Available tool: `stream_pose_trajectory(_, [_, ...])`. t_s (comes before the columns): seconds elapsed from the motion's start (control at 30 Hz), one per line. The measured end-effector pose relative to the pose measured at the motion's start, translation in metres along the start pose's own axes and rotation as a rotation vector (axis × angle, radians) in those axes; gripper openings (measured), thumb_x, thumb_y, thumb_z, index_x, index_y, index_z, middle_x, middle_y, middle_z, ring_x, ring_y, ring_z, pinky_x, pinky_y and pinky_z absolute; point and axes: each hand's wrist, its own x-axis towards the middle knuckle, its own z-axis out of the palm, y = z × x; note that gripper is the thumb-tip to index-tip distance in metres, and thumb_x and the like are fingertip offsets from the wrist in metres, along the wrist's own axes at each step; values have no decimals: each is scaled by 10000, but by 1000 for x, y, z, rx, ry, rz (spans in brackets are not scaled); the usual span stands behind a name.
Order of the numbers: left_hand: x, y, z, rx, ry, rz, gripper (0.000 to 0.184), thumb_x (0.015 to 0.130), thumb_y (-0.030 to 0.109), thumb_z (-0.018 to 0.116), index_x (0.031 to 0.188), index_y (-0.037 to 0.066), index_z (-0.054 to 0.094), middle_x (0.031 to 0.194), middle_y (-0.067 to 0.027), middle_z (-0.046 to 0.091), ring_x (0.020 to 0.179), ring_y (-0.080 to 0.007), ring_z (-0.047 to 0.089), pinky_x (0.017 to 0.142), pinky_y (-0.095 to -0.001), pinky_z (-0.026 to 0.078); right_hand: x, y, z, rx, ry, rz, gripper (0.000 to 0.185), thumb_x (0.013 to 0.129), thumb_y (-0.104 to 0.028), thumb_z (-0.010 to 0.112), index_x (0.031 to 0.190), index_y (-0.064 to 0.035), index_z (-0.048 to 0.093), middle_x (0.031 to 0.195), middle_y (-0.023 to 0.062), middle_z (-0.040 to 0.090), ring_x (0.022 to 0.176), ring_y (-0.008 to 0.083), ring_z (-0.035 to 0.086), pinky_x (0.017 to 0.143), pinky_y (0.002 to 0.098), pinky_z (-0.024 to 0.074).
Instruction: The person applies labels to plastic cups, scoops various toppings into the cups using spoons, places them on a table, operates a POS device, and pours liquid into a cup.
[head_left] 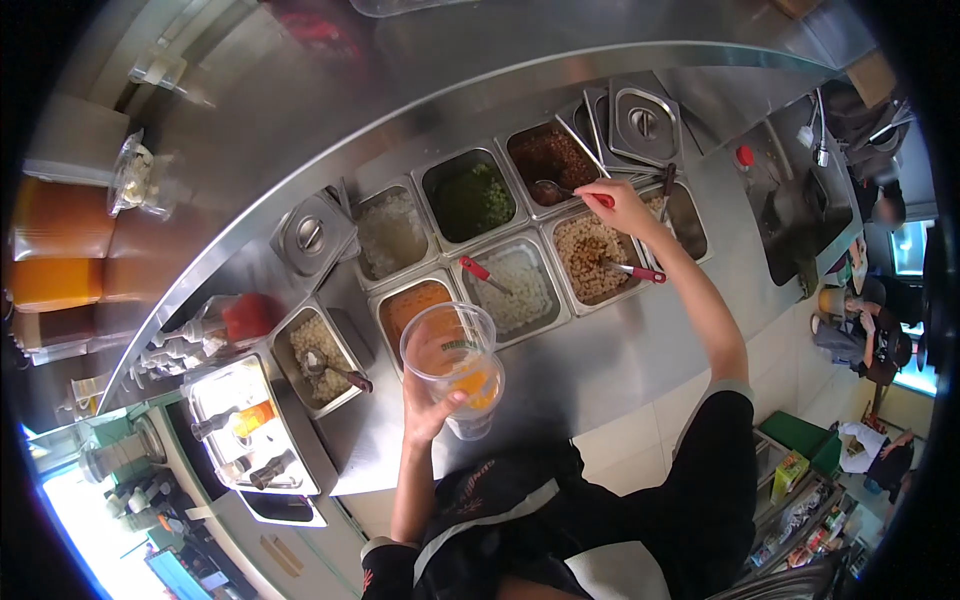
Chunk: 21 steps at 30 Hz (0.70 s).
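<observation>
My left hand [428, 408] is wrapped round a clear plastic cup [452, 345]; something orange shows through its lower part, and another clear cup seems to be beneath it. My right hand [624, 214] grips the red handle of a spoon [550, 190], whose bowl dips into a steel pan of dark red-brown beans [562, 155]. Beside that pan are one of green pieces in liquid [492, 205] and one of tan bits with brown topping [588, 240]. The cup overlaps the edge of a pan of orange food [408, 303].
Pans of white pieces [525, 280] and translucent pieces [392, 230] share the steel counter [610, 345]. Stacked lids [640, 125] lie at the back right, another lid [312, 235] at left. A sink [800, 200] is at right. Other people are at far right.
</observation>
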Motion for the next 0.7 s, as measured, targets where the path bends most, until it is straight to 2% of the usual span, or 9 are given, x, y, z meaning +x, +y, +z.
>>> stream_pose_trajectory(0.13, [2, 5, 6, 1, 24, -9, 970, 577, 312, 751, 1282, -4, 165, 1151, -191, 405, 1033, -302, 467, 867, -413, 396, -3, -8, 1, -179, -6, -77, 179, 745, -101, 570, 919, -73, 599, 718, 84, 521, 584, 252, 519, 521, 327, 432])
stream_pose_trajectory(0.2, [2, 7, 7, 22, 27, -5, 974, 576, 329, 750, 1281, -5, 167, 1151, -191, 406, 1033, -303, 468, 867, -414, 396, 1, -5, 6, -343, 33, -262, 193, 729, -94, 568, 920, -82, 591, 728, 77, 507, 629, 247, 521, 543, 337, 432])
stream_pose_trajectory(0.23, [3, 7, 7, 37, 29, -1, 979, 574, 345, 749, 1280, -6, 170, 1150, -191, 407, 1034, -304, 469, 866, -414, 396, 5, -2, 9, -342, 40, -257, 193, 729, -94, 568, 920, -82, 591, 728, 77, 507, 629, 247, 521, 543, 337, 432])
stream_pose_trajectory(0.3, [5, 9, 9, 65, 31, -4, 992, 572, 395, 735, 1289, 7, 171, 1151, -192, 406, 1033, -307, 471, 863, -417, 399, 12, 5, 15, -468, -21, -289, 137, 714, -94, 560, 850, -82, 581, 722, 72, 491, 669, 250, 518, 578, 348, 432])
stream_pose_trajectory(0.33, [6, 10, 10, 86, 42, -5, 1007, 571, 445, 722, 1299, 20, 171, 1152, -192, 406, 1033, -310, 473, 860, -421, 401, 11, 10, 19, -466, -15, -285, 137, 714, -94, 560, 850, -82, 581, 722, 72, 491, 669, 250, 518, 578, 348, 432])
stream_pose_trajectory(0.43, [7, 13, 9, 86, 37, 10, 1015, 570, 480, 708, 1305, 35, 169, 1158, -194, 403, 1044, -309, 465, 849, -421, 407, 13, 17, 34, -418, -204, -274, 44, 726, -111, 545, 732, -69, 537, 706, 85, 478, 680, 264, 519, 599, 356, 433])
stream_pose_trajectory(0.53, [8, 12, 5, -7, 32, 30, 981, 595, 404, 722, 1298, 19, 157, 1149, -202, 415, 1032, -315, 475, 870, -416, 393, 14, 13, 29, -363, -244, -259, 61, 738, -123, 543, 725, -64, 541, 712, 91, 481, 685, 269, 525, 597, 363, 432])
stream_pose_trajectory(0.7, [10, 6, 5, -40, 60, 0, 980, 594, 410, 724, 1298, 26, 160, 1159, -204, 397, 1039, -323, 467, 856, -424, 405, 19, 1, 20, -284, -331, -217, 85, 743, -129, 545, 722, -46, 551, 697, 101, 496, 667, 283, 532, 591, 374, 433])
